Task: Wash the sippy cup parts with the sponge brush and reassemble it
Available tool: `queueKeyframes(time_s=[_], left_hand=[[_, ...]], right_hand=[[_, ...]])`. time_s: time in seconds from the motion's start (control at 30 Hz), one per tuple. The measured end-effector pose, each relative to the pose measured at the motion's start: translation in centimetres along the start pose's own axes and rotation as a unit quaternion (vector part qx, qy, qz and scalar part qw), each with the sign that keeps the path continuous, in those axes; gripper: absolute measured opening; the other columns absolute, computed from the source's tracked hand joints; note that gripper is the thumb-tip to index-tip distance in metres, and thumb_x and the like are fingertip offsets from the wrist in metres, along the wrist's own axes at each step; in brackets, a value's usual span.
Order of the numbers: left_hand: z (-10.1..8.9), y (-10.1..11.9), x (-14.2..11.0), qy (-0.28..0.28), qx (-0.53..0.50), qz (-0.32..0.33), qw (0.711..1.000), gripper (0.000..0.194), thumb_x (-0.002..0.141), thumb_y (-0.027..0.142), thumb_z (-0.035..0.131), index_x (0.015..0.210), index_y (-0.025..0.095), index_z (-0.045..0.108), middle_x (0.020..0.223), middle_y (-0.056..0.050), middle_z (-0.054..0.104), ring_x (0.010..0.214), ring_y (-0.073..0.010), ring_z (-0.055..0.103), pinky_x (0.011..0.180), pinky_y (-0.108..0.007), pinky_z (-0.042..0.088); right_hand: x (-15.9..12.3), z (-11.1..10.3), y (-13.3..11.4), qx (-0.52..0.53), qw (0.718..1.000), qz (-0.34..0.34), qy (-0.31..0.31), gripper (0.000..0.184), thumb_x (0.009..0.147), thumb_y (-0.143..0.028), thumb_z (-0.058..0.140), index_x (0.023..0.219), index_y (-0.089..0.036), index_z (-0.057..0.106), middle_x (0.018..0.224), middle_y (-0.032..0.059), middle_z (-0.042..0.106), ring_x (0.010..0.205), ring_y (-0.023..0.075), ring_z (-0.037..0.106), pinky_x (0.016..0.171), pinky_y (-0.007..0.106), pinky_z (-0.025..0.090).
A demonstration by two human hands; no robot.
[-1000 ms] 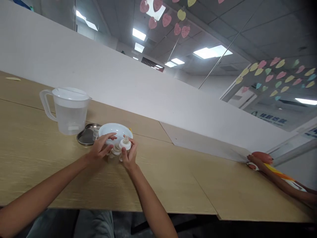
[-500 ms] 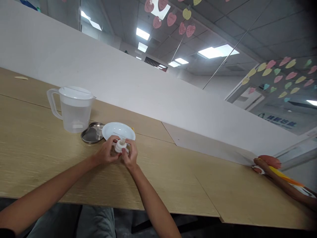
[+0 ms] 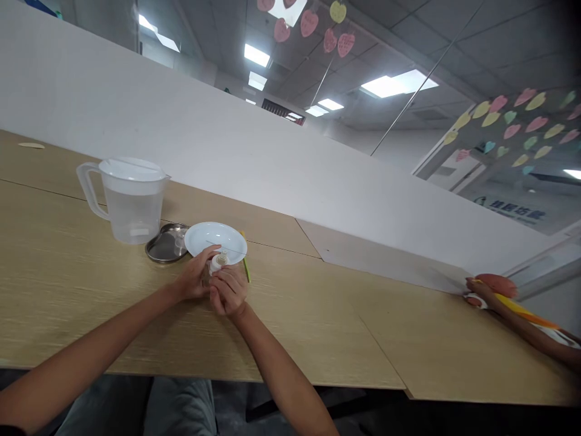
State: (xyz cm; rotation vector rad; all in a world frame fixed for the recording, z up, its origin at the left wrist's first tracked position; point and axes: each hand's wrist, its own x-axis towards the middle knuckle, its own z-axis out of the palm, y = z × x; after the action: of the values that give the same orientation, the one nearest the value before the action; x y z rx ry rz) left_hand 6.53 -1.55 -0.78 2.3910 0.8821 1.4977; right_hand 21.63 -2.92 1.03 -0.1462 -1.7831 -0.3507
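My left hand [image 3: 193,280] is wrapped round the side of a small baby bottle [image 3: 219,261]. The bottle has a white collar and a pale, see-through teat on top; its body is mostly covered by my fingers. On its right side my right hand [image 3: 230,292] lies against the collar with curled fingers, and what the fingertips grip is hidden. Just behind the bottle is a white shallow dish [image 3: 213,232], partly covered by my left fingers. A kidney-shaped steel tray [image 3: 164,247] sits left of the dish, touching or nearly touching it.
A lidded clear plastic jug [image 3: 136,212] with liquid stands behind the tray at left. A thin green stick [image 3: 247,270] lies right of the dish. At far right another person's hand [image 3: 480,292] is near a reddish round object [image 3: 498,284]. A white partition [image 3: 254,163] runs behind the table.
My right hand has turned, its fingers now curled over the near right side of the bottle's collar. The bottle is tilted more, and the green stick has come into view.
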Motion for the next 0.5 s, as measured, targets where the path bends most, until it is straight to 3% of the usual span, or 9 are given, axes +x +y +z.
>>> queueKeyframes(time_s=[0.1, 0.17, 0.23, 0.33, 0.5], left_hand=[[-0.2, 0.6, 0.4, -0.011, -0.005, -0.022, 1.000, 0.088, 0.072, 0.034, 0.066, 0.144, 0.020, 0.018, 0.120, -0.014, 0.059, 0.108, -0.0275, 0.059, 0.094, -0.044, 0.047], [-0.3, 1.1, 0.5, -0.008, 0.000, -0.029, 1.000, 0.087, 0.074, 0.027, 0.065, 0.146, 0.020, 0.016, 0.119, -0.013, 0.060, 0.108, -0.0263, 0.059, 0.095, -0.043, 0.047], [-0.3, 1.3, 0.6, -0.006, 0.006, -0.034, 0.999, 0.090, 0.073, 0.023, 0.064, 0.147, 0.019, 0.014, 0.120, -0.013, 0.060, 0.109, -0.0261, 0.059, 0.096, -0.044, 0.045], [-0.3, 1.3, 0.6, -0.001, 0.009, -0.037, 0.999, 0.093, 0.074, 0.022, 0.064, 0.149, 0.019, 0.010, 0.121, -0.013, 0.057, 0.108, -0.0252, 0.058, 0.094, -0.043, 0.046], [-0.3, 1.3, 0.6, 0.037, 0.035, -0.012, 0.999, 0.092, 0.073, 0.027, 0.066, 0.148, 0.021, 0.014, 0.120, -0.012, 0.050, 0.093, -0.0203, 0.056, 0.087, -0.040, 0.049]], right_hand=[[0.1, 0.1, -0.1, 0.003, 0.992, 0.106, 0.071, 0.016, 0.086, -0.018, 0.047, 0.093, -0.021, 0.061, 0.083, 0.0049, 0.066, 0.082, 0.0174, 0.063, 0.082, 0.038, 0.054], [0.0, 0.2, 0.0, -0.003, 0.965, 0.237, 0.113, 0.017, 0.090, -0.022, 0.043, 0.098, -0.020, 0.059, 0.089, 0.0064, 0.066, 0.088, 0.0186, 0.063, 0.084, 0.039, 0.053], [-0.1, 0.2, 0.1, 0.001, 0.941, 0.320, 0.110, 0.018, 0.092, -0.026, 0.042, 0.100, -0.019, 0.057, 0.093, 0.0076, 0.065, 0.090, 0.0189, 0.063, 0.082, 0.038, 0.053], [-0.4, 0.2, 0.3, -0.002, 0.944, 0.317, 0.089, 0.016, 0.092, -0.028, 0.043, 0.096, -0.019, 0.057, 0.087, 0.0065, 0.065, 0.083, 0.0178, 0.063, 0.075, 0.035, 0.053], [-0.7, 0.0, 0.5, -0.046, 0.976, 0.200, 0.069, 0.011, 0.088, -0.023, 0.045, 0.093, -0.022, 0.055, 0.081, 0.0053, 0.062, 0.074, 0.0183, 0.061, 0.066, 0.036, 0.052]])
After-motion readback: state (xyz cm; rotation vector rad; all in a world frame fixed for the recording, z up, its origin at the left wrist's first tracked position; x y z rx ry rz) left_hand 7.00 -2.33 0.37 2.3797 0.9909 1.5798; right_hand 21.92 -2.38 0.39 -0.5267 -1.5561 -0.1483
